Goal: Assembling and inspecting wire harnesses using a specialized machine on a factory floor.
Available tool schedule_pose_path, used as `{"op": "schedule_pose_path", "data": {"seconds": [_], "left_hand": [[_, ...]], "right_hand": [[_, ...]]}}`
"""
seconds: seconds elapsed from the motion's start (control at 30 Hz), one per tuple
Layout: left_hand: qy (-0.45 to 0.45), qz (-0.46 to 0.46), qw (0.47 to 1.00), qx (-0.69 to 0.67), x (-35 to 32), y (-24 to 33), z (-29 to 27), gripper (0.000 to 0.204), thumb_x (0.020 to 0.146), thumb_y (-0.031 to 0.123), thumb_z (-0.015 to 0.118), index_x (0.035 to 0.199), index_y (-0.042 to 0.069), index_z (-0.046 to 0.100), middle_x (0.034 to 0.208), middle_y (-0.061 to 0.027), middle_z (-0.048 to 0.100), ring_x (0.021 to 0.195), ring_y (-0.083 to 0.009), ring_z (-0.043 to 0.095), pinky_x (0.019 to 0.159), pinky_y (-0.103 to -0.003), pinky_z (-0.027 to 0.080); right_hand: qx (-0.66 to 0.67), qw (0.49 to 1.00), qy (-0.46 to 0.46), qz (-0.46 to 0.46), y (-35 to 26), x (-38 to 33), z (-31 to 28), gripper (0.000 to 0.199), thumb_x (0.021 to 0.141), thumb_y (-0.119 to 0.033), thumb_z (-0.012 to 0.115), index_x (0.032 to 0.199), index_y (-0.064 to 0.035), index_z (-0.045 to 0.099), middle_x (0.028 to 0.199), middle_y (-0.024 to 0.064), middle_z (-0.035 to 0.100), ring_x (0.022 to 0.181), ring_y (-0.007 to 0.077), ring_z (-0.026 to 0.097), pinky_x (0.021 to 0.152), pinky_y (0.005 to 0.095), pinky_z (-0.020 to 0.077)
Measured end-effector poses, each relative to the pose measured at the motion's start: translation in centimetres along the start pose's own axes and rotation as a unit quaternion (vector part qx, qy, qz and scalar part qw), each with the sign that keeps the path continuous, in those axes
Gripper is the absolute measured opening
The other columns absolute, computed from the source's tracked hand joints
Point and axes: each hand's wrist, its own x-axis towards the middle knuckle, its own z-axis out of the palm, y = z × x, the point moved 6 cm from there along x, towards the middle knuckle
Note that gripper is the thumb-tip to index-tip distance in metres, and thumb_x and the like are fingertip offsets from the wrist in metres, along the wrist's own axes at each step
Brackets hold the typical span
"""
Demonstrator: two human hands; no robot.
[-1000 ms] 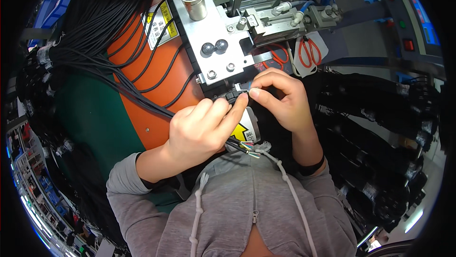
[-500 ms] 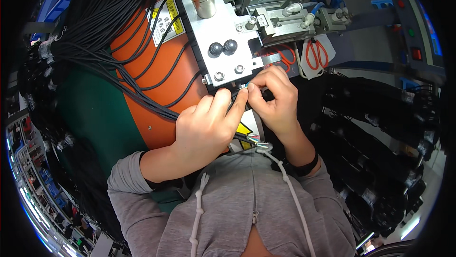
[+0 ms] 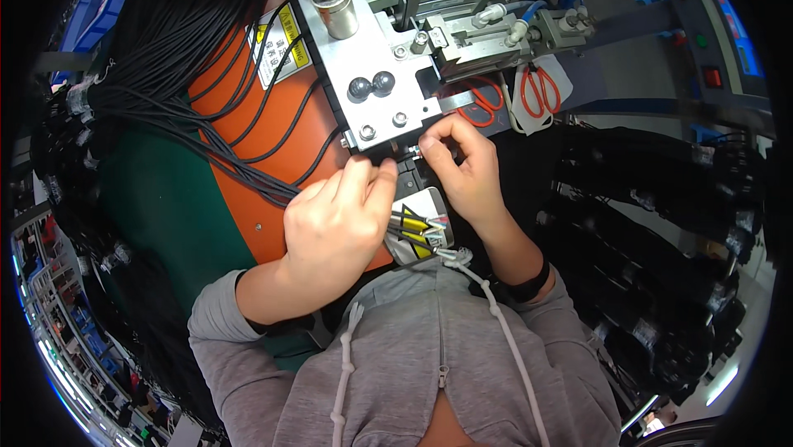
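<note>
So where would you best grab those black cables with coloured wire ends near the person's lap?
I'd pinch the black cables on their sheaths, just behind the coloured wire ends, coming from above: that short stretch lies uncovered, the left hand hides what is left of it, and the thin, splayed ends look delicate.

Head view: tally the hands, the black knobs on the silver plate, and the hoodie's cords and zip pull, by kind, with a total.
Hands: 2
Black knobs: 2
Hoodie cords: 2
Zip pull: 1
Total: 7
</note>
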Motion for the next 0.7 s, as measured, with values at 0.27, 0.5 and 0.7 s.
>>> {"op": "schedule_pose_path", "data": {"seconds": [0.27,0.5,0.7], "left_hand": [[-0.020,-0.022,0.999,-0.037,-0.3,-0.4,-0.1,0.021,0.076,0.011,0.068,0.095,0.003,0.068,0.082,-0.0021,0.054,0.066,-0.0098,0.059,0.054,-0.024,0.045],[0.147,0.091,0.972,-0.159,0.9,0.1,-1.8,0.022,0.076,0.014,0.071,0.094,0.001,0.069,0.087,-0.0060,0.061,0.064,-0.0148,0.059,0.049,-0.025,0.044],[0.159,0.063,0.963,-0.208,0.3,-0.4,-1.3,0.022,0.074,0.013,0.072,0.092,0.000,0.069,0.077,-0.0054,0.061,0.058,-0.0167,0.058,0.046,-0.027,0.043]], "right_hand": [[0.064,0.923,-0.212,-0.316,-5.2,-1.1,-0.5,0.019,0.069,0.002,0.077,0.085,-0.0003,0.067,0.077,0.0085,0.065,0.072,0.0182,0.061,0.068,0.0302,0.0474],[0.065,0.963,-0.081,-0.250,-6.0,-1.2,-2.1,0.018,0.069,0.000,0.079,0.083,0.0009,0.068,0.081,0.0117,0.068,0.075,0.0205,0.063,0.068,0.0328,0.0484],[0.326,0.935,0.044,-0.134,-5.1,-1.6,-0.9,0.019,0.069,-0.002,0.080,0.083,0.0020,0.066,0.085,0.0120,0.067,0.077,0.0209,0.062,0.069,0.0327,0.0486]]}}
